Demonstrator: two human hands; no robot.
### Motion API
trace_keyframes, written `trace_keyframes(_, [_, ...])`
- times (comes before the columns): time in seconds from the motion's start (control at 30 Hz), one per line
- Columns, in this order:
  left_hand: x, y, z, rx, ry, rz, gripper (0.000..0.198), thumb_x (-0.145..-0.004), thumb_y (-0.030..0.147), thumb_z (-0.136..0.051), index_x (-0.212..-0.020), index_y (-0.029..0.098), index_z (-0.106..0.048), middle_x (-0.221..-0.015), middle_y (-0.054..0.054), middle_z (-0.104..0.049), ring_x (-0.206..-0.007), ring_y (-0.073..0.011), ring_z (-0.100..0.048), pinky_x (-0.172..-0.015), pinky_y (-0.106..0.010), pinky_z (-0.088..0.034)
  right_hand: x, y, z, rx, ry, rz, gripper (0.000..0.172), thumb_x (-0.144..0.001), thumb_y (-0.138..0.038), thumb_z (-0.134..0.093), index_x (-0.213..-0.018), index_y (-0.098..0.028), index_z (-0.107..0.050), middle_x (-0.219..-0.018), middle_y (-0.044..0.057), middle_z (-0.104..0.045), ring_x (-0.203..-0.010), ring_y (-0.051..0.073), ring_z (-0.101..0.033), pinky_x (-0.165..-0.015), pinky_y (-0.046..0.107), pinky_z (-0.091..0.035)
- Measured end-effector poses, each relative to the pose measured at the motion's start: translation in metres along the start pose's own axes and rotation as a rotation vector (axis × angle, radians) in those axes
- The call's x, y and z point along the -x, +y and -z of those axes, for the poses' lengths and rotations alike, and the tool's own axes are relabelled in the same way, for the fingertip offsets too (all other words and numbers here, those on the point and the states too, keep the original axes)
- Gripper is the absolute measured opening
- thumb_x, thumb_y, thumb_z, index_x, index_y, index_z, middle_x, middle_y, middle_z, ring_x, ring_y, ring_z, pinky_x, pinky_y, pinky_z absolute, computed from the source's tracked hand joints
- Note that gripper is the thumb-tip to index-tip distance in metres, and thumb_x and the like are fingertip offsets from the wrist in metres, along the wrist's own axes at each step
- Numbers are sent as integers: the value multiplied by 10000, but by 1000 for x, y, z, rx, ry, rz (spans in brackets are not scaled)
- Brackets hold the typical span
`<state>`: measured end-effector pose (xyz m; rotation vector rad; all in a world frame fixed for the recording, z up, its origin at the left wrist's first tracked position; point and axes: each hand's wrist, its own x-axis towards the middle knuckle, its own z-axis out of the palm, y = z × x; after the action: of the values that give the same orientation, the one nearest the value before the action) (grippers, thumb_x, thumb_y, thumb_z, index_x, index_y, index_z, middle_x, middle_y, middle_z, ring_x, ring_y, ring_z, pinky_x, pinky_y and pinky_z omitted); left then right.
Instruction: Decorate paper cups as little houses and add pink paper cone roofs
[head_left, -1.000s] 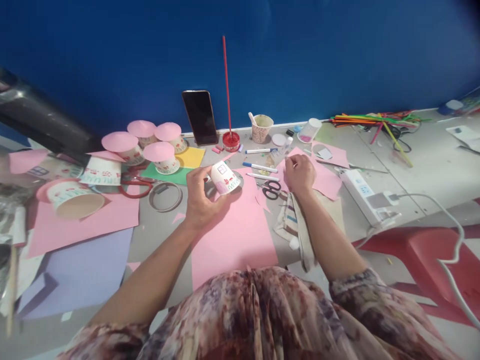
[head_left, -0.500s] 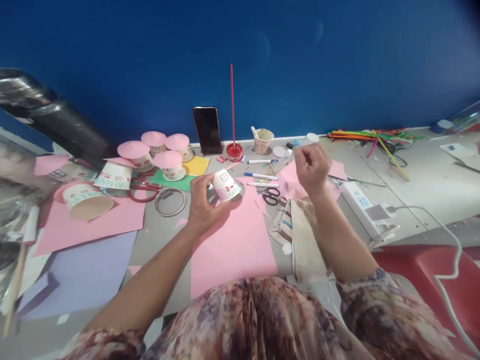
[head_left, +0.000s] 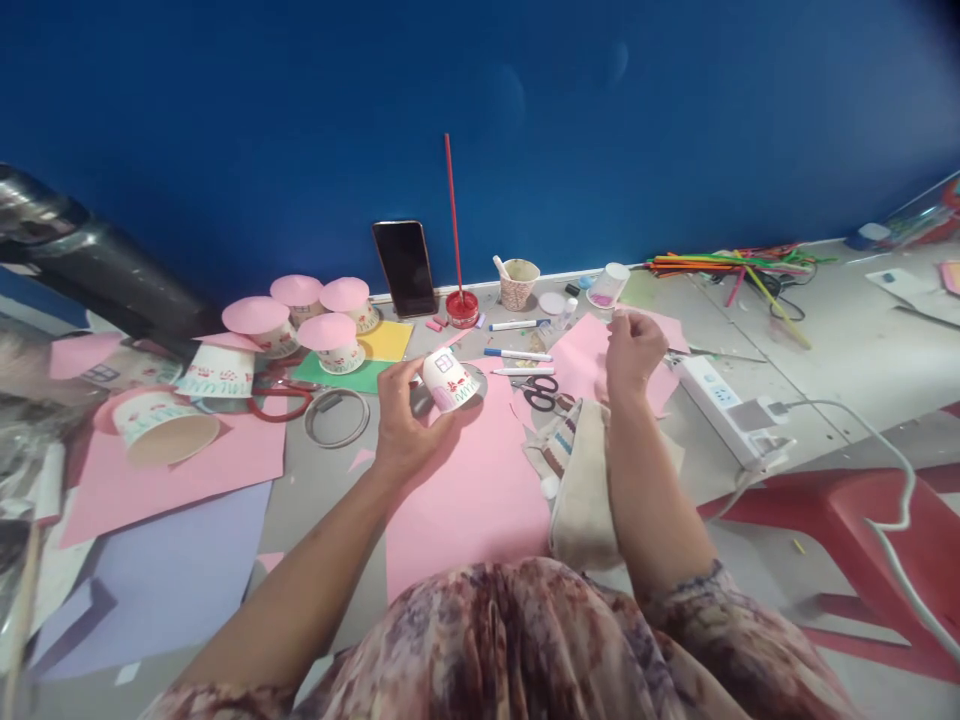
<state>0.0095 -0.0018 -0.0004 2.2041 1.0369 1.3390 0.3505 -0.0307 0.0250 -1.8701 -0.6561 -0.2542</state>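
Observation:
My left hand [head_left: 403, 418] grips a small decorated white paper cup [head_left: 448, 380], upside down and tilted, above a pink paper sheet [head_left: 465, 490]. My right hand [head_left: 632, 350] is raised over another pink sheet [head_left: 581, 355] with its fingers pinched together; what they hold is too small to make out. Black scissors [head_left: 541, 392] and two markers [head_left: 517, 355] lie between the hands. A cloth pouch [head_left: 581, 470] rests under my right forearm.
Several pink-topped cups [head_left: 330, 335] stand at back left, with a tipped cup [head_left: 165, 430] on pink paper. A phone [head_left: 405, 268] leans on the blue wall beside a red stick in a holder [head_left: 460, 300]. A power strip [head_left: 724, 400], coloured sticks [head_left: 735, 265] and a red stool [head_left: 847, 520] are at right.
My right hand rose from the pink sheet, then came down a little and stayed pinched. My left hand kept hold of the cup. The view shifted slightly.

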Motion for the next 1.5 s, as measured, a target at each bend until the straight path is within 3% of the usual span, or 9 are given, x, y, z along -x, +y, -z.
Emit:
trace_keyframes(0.13, [0,-2,1,11,20,23,739,-741,189,-825,-1396,270,-495,-1328,-113,-543,-1259,-305,-556,-1024,-483,-552,-5,-50,-8,-236,-102,201,308,-976,-460,-578,-808,-215,-662,-686,-6,-658,-624,172,-612,-662,314,-489])
trace_keyframes(0.27, [1,-2,0,39,34,78,766,-729,140,-807,-1405,283,-476,-1348,-108,-534,-1287,-296,-554,-1063,-484,-546,36,-83,-32,-309,-247,361,329,-1020,-458,-499,-824,-230,-632,-723,4,-675,-663,165,-615,-687,306,-493])
trace_keyframes(0.43, [1,-11,3,15,56,52,725,-744,29,-656,-1406,254,-467,-1374,-123,-527,-1312,-280,-535,-1040,-447,-558,79,-65,-50,-333,-451,426,329,-938,-490,-585,-745,-232,-650,-666,14,-684,-622,182,-607,-662,316,-491])
trace_keyframes(0.63, [2,-10,4,95,40,137,710,-727,66,-692,-1381,249,-484,-1371,-117,-505,-1319,-279,-525,-1041,-440,-552,61,-48,-47,-261,-436,347,302,-959,-463,-550,-818,-221,-664,-688,25,-696,-653,200,-622,-699,332,-490])
trace_keyframes(0.87, [-2,-4,8,694,-42,489,705,-752,258,-855,-1388,273,-552,-1446,-109,-571,-1323,-300,-577,-1049,-436,-531,68,-49,-49,-260,-582,353,285,-923,-448,-587,-786,-222,-695,-711,40,-712,-678,216,-637,-719,369,-523])
trace_keyframes(1.0, [-9,-4,15,994,-71,625,767,-684,291,-935,-1368,265,-587,-1483,-120,-585,-1421,-336,-521,-1105,-453,-495,70,-55,-43,-343,-826,428,344,-904,-518,-657,-1069,-235,-762,-1054,90,-765,-812,230,-704,-724,372,-591])
trace_keyframes(1.07, [-11,-4,16,1022,-65,647,794,-663,275,-951,-1370,272,-590,-1498,-117,-577,-1441,-342,-506,-1128,-464,-477,71,-59,-39,-427,-1030,481,623,-868,-589,-719,-1401,-276,-647,-1367,122,-668,-1039,276,-719,-821,407,-628])
trace_keyframes(1.23, [-10,-2,18,860,-127,560,750,-713,261,-902,-1385,275,-570,-1474,-121,-564,-1414,-341,-522,-1111,-475,-493,78,-65,-34,-451,-1291,587,949,-823,-581,-815,-1627,-349,-369,-1623,143,-408,-1480,395,-446,-1078,565,-558])
trace_keyframes(1.5, [-10,9,28,302,-263,229,747,-765,172,-796,-1450,271,-517,-1414,-132,-543,-1362,-323,-526,-1144,-511,-488,82,-66,-32,-375,-1400,624,785,-821,-324,-808,-1543,-339,-502,-1551,136,-452,-1489,372,-431,-1197,591,-451])
